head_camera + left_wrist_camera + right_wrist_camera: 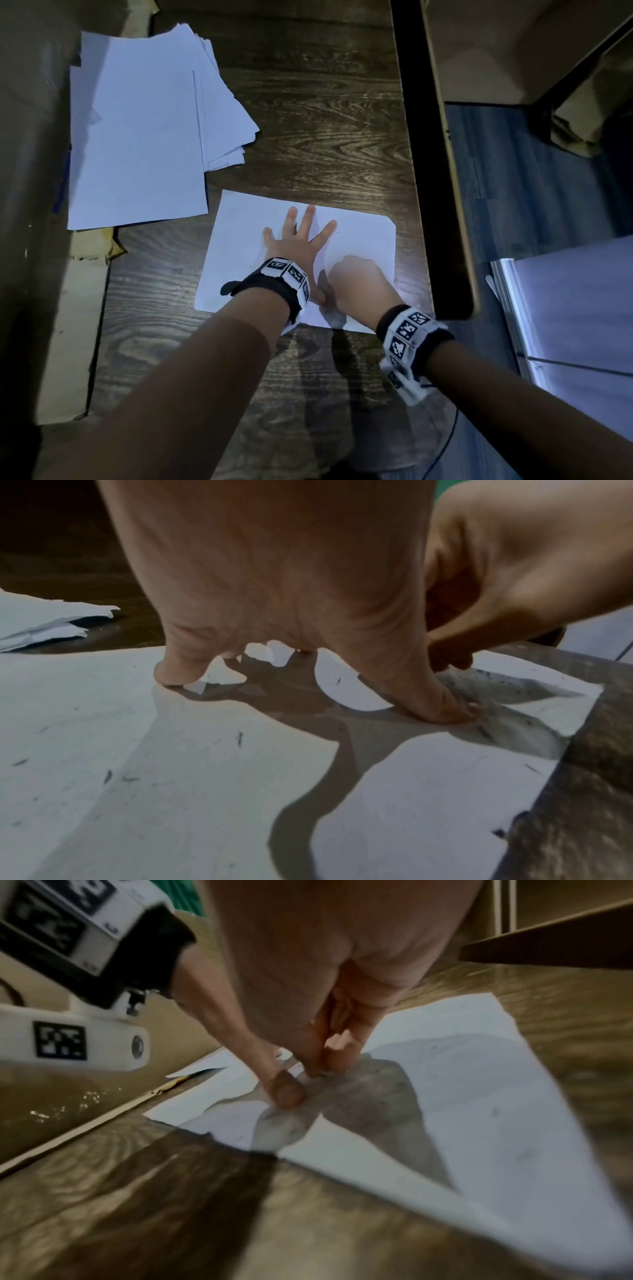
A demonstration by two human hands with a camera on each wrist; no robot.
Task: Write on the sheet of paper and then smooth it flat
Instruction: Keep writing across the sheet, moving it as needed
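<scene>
Both forearms reach over the dark wood-grain desk. My left hand presses flat, fingers spread, on the thin white sheet of paper, whose long axis runs left-right. My right hand rests on it, fingers curled, apparently empty. A loose paper stack lies far-left.

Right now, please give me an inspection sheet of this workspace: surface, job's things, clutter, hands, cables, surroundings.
Surface: dark wood-grain table.
Job's things: sheet of paper lies on the table, faint marks on it; no pen seen.
Clutter: loose stack of white papers at far left.
Hands: left hand spread flat on the sheet; right hand curled, fingertips on the sheet, held item cannot be told.
Cables: thin black cable under the right wrist.
Surroundings: cardboard at left, wooden shelf at right.
</scene>
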